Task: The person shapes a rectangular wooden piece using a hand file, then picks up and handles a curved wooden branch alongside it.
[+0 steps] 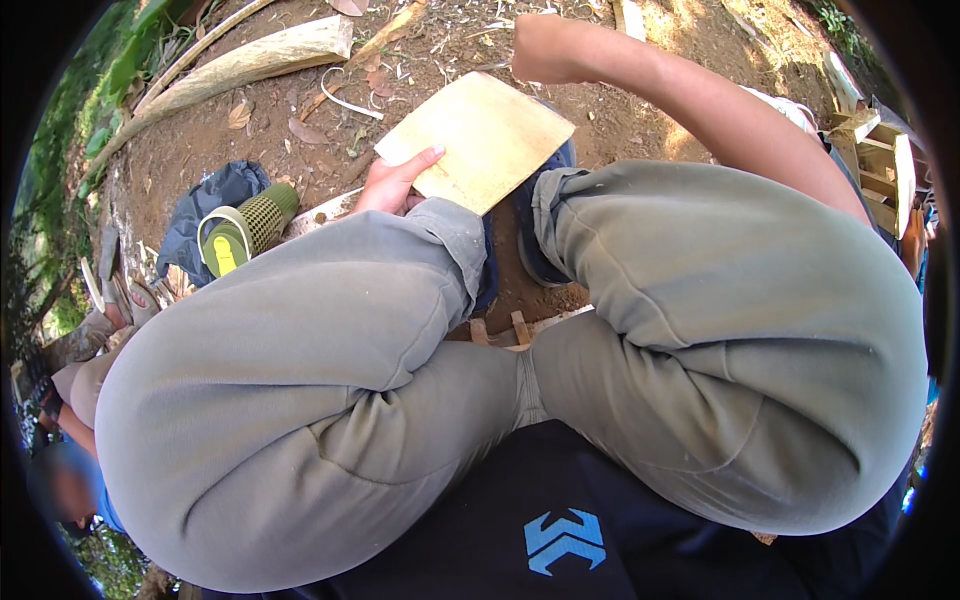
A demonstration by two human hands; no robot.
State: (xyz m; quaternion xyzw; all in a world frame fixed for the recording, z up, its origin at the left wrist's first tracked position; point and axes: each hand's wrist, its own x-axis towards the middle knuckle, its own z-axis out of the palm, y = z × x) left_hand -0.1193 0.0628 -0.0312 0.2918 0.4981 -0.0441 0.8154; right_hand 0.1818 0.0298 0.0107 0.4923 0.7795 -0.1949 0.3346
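My left hand [388, 187] grips the near left edge of a flat, pale tan square piece [480, 135] that looks like a thin wooden board. Its thumb lies on top and its fingers go underneath, partly hidden. The piece is tilted above the ground, beyond my knees. My right hand [547, 50] is past the far edge of the board, apart from it, with the forearm reaching in from the right. That hand looks closed, its back toward me; the curled fingers and anything in them are hidden.
A green perforated container [265, 218] with a pale rim lies beside a dark bag [205, 205] at left. A long curved piece of wood [235, 80] rests on the dirt ground [285, 105]. Wooden frames [880, 170] stand at right. Another person [80, 430] is at the left edge.
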